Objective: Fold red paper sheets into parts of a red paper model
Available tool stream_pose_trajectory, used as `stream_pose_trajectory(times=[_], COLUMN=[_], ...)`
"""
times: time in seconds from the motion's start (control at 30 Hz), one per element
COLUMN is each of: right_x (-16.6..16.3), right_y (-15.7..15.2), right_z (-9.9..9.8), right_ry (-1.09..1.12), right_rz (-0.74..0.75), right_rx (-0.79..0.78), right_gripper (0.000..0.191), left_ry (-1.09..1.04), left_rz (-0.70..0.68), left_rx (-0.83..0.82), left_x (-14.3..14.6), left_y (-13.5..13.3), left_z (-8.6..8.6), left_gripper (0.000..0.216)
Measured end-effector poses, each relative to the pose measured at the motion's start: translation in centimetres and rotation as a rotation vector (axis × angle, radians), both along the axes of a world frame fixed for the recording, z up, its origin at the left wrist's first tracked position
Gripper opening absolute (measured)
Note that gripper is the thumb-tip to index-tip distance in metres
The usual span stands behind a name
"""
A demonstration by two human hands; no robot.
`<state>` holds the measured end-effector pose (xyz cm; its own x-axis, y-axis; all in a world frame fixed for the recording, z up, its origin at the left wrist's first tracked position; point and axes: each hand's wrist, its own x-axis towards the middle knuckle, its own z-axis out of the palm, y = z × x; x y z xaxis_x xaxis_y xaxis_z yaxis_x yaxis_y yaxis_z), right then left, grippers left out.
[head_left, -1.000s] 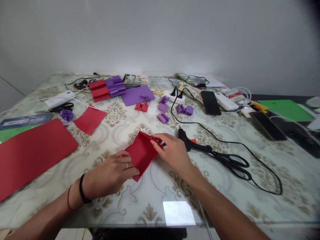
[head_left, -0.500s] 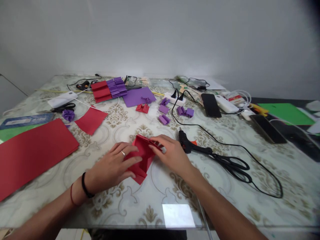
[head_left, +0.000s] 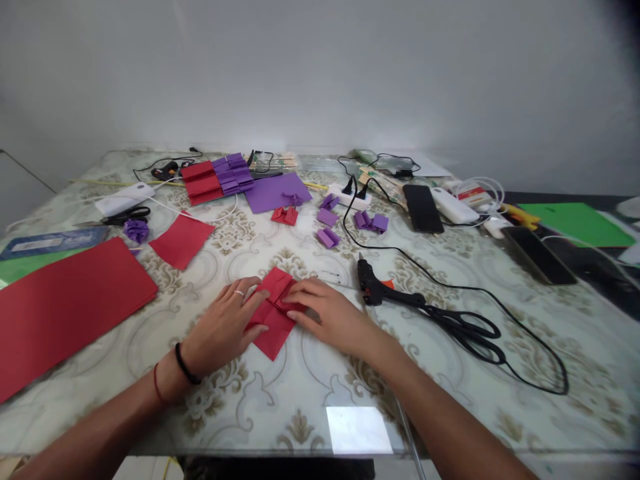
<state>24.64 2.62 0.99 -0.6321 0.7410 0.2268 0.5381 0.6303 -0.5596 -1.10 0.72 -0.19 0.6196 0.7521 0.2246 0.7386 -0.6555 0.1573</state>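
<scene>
A folded sheet of red paper point(head_left: 273, 335) lies on the table in front of me, its side flaps folded inward toward the middle. My left hand point(head_left: 227, 320), with a ring and a black wrist band, rests its spread fingertips on the paper's left side. From the right, my right hand point(head_left: 325, 313) lays its outstretched fingers over the right flap, covering part of it. Neither hand is closed round the paper. To the right of my right hand is a black glue gun point(head_left: 373, 287), with black-handled scissors point(head_left: 470, 333) beside it.
A stack of red sheets point(head_left: 75, 300) and a single red piece point(head_left: 183, 240) lie at left. Small folded purple pieces point(head_left: 327, 218) sit beyond my hands, near a white power strip point(head_left: 350, 197). A black cord point(head_left: 450, 287) curves across the right side, below a phone point(head_left: 423, 209).
The red paper's raised right flap has been folded down, so the paper lies flatter. My right hand has gone from gripping that flap to resting on it.
</scene>
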Motion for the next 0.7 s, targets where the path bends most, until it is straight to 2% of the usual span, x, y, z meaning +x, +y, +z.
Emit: stream_pose_trajectory(times=[0.23, 0.43, 0.7], right_x=[-0.2, -0.8, -0.6], right_y=[0.1, -1.8, -4.6], right_z=[-0.6, 0.1, -2.1], right_ry=[-0.117, -0.276, -0.401], right_rz=[0.006, -0.018, -0.055], right_rx=[0.036, 0.062, 0.041], right_gripper=[0.017, 0.03, 0.055], left_ry=[0.125, 0.166, 0.126], left_rz=[-0.158, -0.155, -0.146], left_rx=[-0.042, -0.056, -0.096], left_x=[0.0, -0.1, -0.1], left_y=[-0.1, -0.5, -1.1], left_z=[-1.4, -1.6, -1.2], left_gripper=[0.048, 0.051, 0.056])
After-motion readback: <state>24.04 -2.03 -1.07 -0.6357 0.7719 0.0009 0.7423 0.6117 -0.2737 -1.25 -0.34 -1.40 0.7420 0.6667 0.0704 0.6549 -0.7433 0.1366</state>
